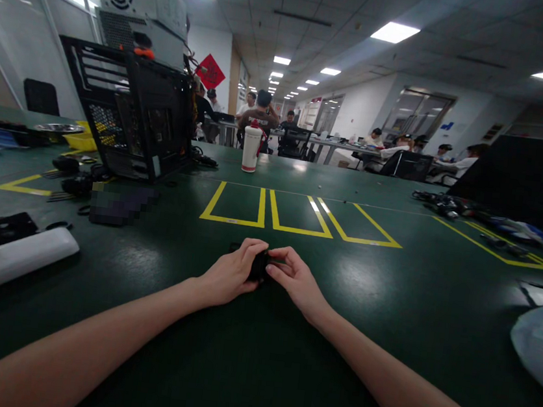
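Bare forearms [125,324] stretch over the smooth green table [251,377]. Far left of the white, cylindrical cup [251,150] lies a rounded, glossy white bar [24,263]; a black computer case [132,112] with slotted, meshed panels stands closer on its left. Nearer than the cup, the left hand [232,269] closes its fingers on a small black object [259,265], visible end facing right, long axis hidden. Right of the cup's line, the right hand [298,280] touches that end with bent thumb and fingertips; whether they pinch anything, I cannot tell.
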Available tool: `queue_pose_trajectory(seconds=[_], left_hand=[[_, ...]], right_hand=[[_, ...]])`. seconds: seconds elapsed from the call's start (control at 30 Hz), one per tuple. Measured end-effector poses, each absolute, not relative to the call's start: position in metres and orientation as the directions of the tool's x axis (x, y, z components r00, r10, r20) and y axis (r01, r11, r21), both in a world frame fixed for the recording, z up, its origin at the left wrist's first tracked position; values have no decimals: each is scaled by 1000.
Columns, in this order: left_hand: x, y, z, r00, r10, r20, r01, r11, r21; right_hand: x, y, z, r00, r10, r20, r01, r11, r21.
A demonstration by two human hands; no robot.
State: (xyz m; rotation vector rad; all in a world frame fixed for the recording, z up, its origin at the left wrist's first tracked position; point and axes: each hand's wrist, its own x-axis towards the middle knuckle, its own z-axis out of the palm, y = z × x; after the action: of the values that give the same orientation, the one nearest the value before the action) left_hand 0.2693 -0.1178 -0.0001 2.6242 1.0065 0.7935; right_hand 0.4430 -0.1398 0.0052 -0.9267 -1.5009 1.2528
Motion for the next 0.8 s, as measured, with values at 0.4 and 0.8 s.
queue_pose_trajectory(seconds=[0.4,0.8], left_hand=[[268,-118,0,619,670,409,547,-742,388],[270,-118,-1,621,669,409,550,-743,381]], right_hand=[[444,-145,7,-328,927,181,-54,173,-984],[445,-141,8,-347,923,167,-46,161,-986]])
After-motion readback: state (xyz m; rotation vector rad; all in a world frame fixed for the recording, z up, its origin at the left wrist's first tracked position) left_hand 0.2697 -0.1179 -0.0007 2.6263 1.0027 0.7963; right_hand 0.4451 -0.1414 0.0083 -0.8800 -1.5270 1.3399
